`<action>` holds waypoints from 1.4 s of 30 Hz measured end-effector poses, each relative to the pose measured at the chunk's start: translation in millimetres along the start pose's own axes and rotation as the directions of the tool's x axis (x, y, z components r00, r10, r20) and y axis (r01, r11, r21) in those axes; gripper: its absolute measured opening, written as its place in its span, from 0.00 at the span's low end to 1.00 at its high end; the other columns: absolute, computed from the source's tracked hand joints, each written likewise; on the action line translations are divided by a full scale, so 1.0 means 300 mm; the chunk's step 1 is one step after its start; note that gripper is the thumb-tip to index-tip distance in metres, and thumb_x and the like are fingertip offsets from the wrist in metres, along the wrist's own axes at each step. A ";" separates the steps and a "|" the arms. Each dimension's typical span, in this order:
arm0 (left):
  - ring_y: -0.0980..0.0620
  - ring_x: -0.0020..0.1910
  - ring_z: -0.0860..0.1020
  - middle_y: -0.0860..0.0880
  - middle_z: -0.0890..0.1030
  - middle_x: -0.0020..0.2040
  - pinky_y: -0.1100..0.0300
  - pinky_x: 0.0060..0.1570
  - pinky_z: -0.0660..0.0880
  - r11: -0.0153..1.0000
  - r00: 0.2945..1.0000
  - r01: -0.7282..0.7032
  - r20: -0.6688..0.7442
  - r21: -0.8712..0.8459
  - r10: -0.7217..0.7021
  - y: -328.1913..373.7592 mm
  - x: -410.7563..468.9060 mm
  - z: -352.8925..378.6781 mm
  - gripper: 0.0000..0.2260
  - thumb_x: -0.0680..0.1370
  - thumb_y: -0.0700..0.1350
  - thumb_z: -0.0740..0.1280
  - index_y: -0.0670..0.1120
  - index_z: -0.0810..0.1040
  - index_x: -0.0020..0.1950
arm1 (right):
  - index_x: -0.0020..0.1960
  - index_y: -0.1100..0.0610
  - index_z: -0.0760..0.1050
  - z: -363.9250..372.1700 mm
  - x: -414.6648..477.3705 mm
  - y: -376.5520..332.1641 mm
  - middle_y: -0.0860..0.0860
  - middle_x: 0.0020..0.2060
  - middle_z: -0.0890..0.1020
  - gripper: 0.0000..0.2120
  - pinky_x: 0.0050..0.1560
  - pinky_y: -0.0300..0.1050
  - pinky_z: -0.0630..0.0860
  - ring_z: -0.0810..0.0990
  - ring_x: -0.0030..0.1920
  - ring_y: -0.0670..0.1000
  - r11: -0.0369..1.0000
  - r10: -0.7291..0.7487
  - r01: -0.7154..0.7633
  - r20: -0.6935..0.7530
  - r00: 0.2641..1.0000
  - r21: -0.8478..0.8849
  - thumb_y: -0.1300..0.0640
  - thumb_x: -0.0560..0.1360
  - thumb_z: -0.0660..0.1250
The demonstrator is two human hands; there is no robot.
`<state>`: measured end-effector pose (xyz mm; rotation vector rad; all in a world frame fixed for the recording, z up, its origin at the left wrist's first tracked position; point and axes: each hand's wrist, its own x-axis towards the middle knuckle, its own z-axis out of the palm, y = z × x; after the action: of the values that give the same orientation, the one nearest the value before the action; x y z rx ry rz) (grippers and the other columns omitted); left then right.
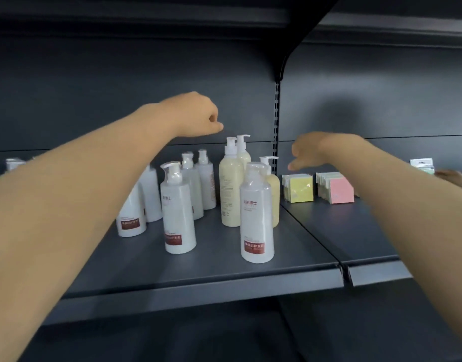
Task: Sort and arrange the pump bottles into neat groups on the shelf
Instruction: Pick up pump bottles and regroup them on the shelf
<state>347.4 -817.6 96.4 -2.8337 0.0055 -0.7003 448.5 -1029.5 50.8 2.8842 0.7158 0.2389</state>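
Left hand: the left hand [198,116] is in the air above the rear bottles, near the back wall. Its fingers are curled inward and it holds nothing.
Right hand: the right hand [309,152] hangs in the air just to the right of the cream bottles, touching nothing. Its fingers are loose and point down to the left. It is a little blurred.
Front bottle: a white plastic pump bottle with a dark red label [257,218] stands upright, nearest to the shelf edge. It is directly in front of the cream group and hides part of one cream bottle.
Second bottle: a similar white bottle [178,212] stands upright to the left, apart from the front one.
Rear pair: two more white pump bottles [192,184] stand side by side behind it, closer to the back wall.
Left pair: two white bottles [132,218] stand partly hidden behind the left forearm.
Cream bottles: three pale cream plastic pump bottles [231,186] stand upright and close together at the right end of the board.
Shelf: all the bottles stand on the dark grey metal shelf [198,270], on its left board.
Right board: small yellow square packets [299,186] and pink square packets [339,190] stand in rows near the back.
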 end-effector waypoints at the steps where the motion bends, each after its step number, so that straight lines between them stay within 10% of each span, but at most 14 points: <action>1: 0.45 0.57 0.74 0.47 0.80 0.55 0.54 0.53 0.71 0.999 1.000 0.019 0.021 0.036 -0.019 -0.032 -0.020 -0.013 0.18 0.79 0.54 0.57 0.44 0.79 0.56 | 0.60 0.62 0.73 -0.029 -0.009 -0.012 0.57 0.59 0.76 0.21 0.54 0.45 0.72 0.75 0.58 0.59 1.000 0.015 -0.015 -0.029 0.999 -0.010 0.46 0.78 0.60; 9: 0.42 0.56 0.74 0.43 0.76 0.56 0.52 0.52 0.73 0.981 0.995 0.099 0.008 0.166 -0.102 -0.290 -0.107 -0.006 0.21 0.79 0.57 0.55 0.42 0.76 0.57 | 0.50 0.62 0.72 -0.160 -0.007 -0.179 0.56 0.53 0.77 0.18 0.51 0.47 0.73 0.75 0.52 0.58 0.996 0.084 -0.089 -0.159 0.984 -0.022 0.46 0.75 0.63; 22: 0.43 0.60 0.71 0.43 0.73 0.59 0.51 0.53 0.72 0.987 0.993 -0.116 0.009 0.111 0.116 -0.366 0.004 0.174 0.18 0.80 0.54 0.55 0.43 0.73 0.60 | 0.61 0.58 0.74 -0.190 0.084 -0.373 0.55 0.57 0.77 0.22 0.56 0.51 0.75 0.75 0.58 0.57 0.982 0.173 -0.185 -0.209 0.963 -0.038 0.44 0.75 0.62; 36: 0.46 0.50 0.73 0.48 0.73 0.49 0.56 0.45 0.69 0.964 0.965 -0.243 -0.077 0.108 0.252 -0.326 0.334 0.266 0.14 0.79 0.54 0.55 0.45 0.74 0.50 | 0.66 0.54 0.70 -0.208 0.424 -0.177 0.51 0.64 0.73 0.22 0.59 0.47 0.69 0.69 0.64 0.54 0.996 0.059 -0.075 -0.292 0.955 -0.044 0.45 0.75 0.63; 42: 0.50 0.50 0.74 0.51 0.75 0.50 0.55 0.48 0.71 0.953 0.967 -0.254 -0.058 -0.167 0.247 -0.245 0.366 0.353 0.18 0.79 0.59 0.54 0.48 0.75 0.51 | 0.64 0.58 0.72 -0.103 0.596 -0.147 0.53 0.62 0.75 0.21 0.62 0.45 0.68 0.71 0.63 0.53 0.983 -0.077 0.125 -0.319 0.945 0.134 0.47 0.76 0.64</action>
<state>489.8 -729.6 71.5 -2.9071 0.4456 -0.7244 578.7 -902.5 93.0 2.9744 0.9715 0.6682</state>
